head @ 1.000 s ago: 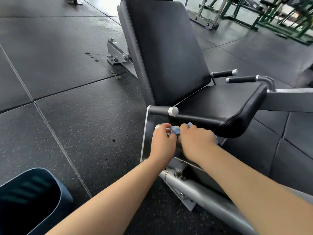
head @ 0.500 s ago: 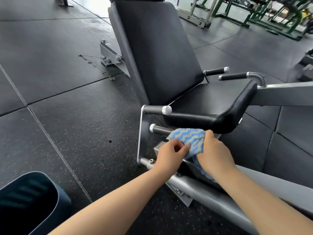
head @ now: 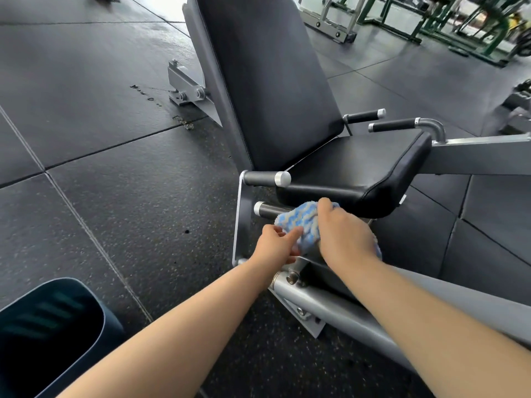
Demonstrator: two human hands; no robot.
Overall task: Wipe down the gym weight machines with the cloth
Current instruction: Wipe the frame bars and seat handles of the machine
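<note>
Down in the lower left corner sits a dark blue bin (head: 48,334) on the black rubber floor (head: 94,179), its rim cut off by the edge of the view. Further back on the floor, a grey metal bracket (head: 186,84) is bolted down behind the weight machine (head: 270,81), whose tall black back pad leans away.

Moving in toward the middle, the left hand (head: 277,248) reaches forward below the seat, and its grip is a pinch: fingertips and thumb close on the near edge of the cloth (head: 301,225). The cloth, blue with pale zigzag stripes, is bunched up just under the front lip of the black seat pad (head: 356,168), lying against the lower black handle bar (head: 268,209) that pokes out from the grey frame upright (head: 240,222). Above it, a second short bar with a silver end cap (head: 267,178) sticks out beside the seat.

Then the right hand (head: 343,237): its fingers curl over the top of the cloth, clamped on it, knuckles toward the camera. A bit of cloth shows past the wrist on the right side.

Below both hands, a grey steel tube (head: 330,305) runs diagonally toward the lower right. Beyond the seat, two black padded handles (head: 392,125) project left, and green machine frames (head: 459,27) stand far back at upper right.
</note>
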